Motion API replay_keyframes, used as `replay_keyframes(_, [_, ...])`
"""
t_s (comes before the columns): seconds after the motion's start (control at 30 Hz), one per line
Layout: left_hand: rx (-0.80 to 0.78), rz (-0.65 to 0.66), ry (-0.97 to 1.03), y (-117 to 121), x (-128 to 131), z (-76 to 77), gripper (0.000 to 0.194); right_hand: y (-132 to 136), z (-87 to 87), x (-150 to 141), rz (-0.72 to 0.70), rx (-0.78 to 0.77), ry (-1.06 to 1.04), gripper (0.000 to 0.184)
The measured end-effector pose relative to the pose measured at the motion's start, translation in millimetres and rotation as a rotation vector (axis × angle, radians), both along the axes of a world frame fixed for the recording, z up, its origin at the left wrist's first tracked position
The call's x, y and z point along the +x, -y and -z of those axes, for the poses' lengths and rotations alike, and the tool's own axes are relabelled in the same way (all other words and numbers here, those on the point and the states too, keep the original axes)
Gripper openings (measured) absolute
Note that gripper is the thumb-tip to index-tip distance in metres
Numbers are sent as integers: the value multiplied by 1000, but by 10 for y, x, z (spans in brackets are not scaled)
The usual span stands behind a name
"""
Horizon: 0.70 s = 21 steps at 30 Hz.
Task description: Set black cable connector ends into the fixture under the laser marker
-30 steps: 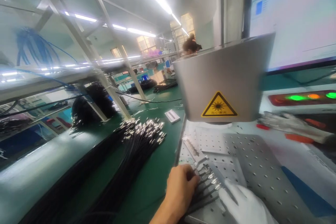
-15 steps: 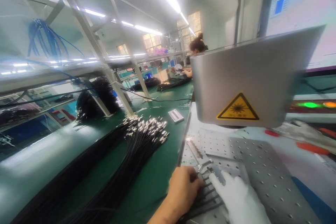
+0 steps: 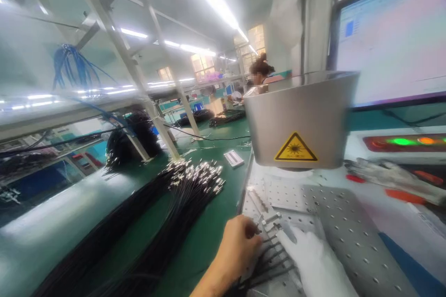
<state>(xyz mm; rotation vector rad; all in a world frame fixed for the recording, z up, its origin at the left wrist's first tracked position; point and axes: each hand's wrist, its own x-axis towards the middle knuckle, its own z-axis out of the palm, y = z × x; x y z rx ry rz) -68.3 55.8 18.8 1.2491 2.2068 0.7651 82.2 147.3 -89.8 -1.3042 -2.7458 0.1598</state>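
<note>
My bare left hand [image 3: 234,251] is curled round a fan of thin black cables [image 3: 266,264] whose metal-tipped ends [image 3: 271,219] lie on the perforated metal plate [image 3: 348,236]. My right hand [image 3: 315,264], in a white glove, lies with its fingers stretched over the same cable ends and presses them onto the plate. Just beyond, a silver laser head [image 3: 301,118] with a yellow warning triangle hangs over the plate.
A large bundle of black cables with metal connectors [image 3: 181,195] runs across the green bench [image 3: 87,222] on my left. A monitor [image 3: 390,41] and lit buttons [image 3: 404,141] stand at right. Spare gloves [image 3: 390,176] lie near them. Another person [image 3: 259,72] sits farther back.
The view has shifted a little. My gloved right hand has slid forward over the cable ends that showed bare a second ago; my left hand stays on the cables.
</note>
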Motion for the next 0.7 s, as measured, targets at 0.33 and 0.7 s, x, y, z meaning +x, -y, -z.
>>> replay_keyframes(0.33, [159,-78,10,-8,78,18,13,32,-101,-10,-43,-21,46,58])
replay_keyframes(0.7, [32,69,-207,-219,96,241,23,51,22,-118,182,111,-174,33])
